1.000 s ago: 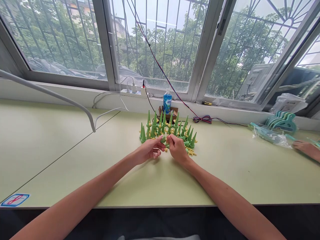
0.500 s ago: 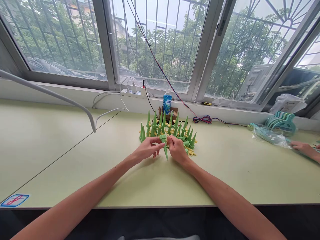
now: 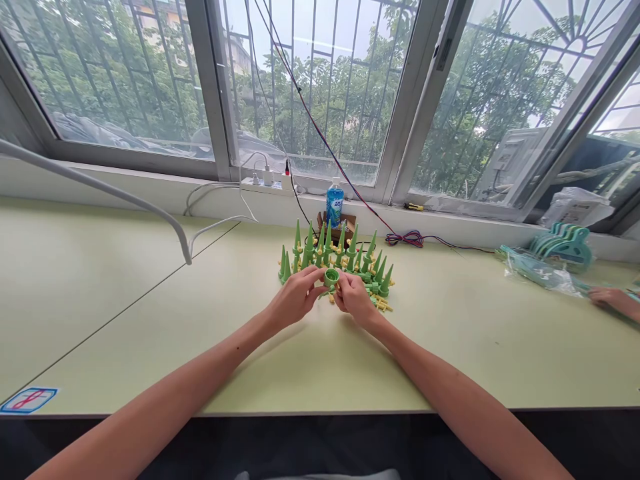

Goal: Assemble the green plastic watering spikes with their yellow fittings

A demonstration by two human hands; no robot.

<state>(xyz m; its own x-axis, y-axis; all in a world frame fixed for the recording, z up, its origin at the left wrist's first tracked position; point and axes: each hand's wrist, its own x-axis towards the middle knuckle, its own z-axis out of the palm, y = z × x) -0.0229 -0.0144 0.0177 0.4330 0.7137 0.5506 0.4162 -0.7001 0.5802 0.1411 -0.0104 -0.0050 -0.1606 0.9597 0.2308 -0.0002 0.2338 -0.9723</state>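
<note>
My left hand (image 3: 299,293) pinches a green plastic watering spike (image 3: 331,278) between thumb and fingers. Its round, hollow collar is turned up toward me, and the pointed end is mostly hidden. Close against the collar's right side, my right hand (image 3: 354,295) is closed, with a bit of a small yellow valve (image 3: 339,287) showing at its fingertips. Just beyond both hands stand several more green spikes (image 3: 353,241), points up, with yellow valves on their sides. Loose yellow valves (image 3: 383,305) lie on the table to the right of my right hand.
Behind the spikes, a blue liquid bottle (image 3: 335,203) stands by a small cardboard box (image 3: 349,222). A coiled cable (image 3: 406,239) lies near the sill. At right are teal hangers (image 3: 563,245), plastic wrapping (image 3: 543,272) and another person's hand (image 3: 614,300). A grey cable (image 3: 100,177) arches at left.
The spike has tipped over: its point was aimed down toward me, and now its open collar faces me. My right fingers have moved in beside the collar.
</note>
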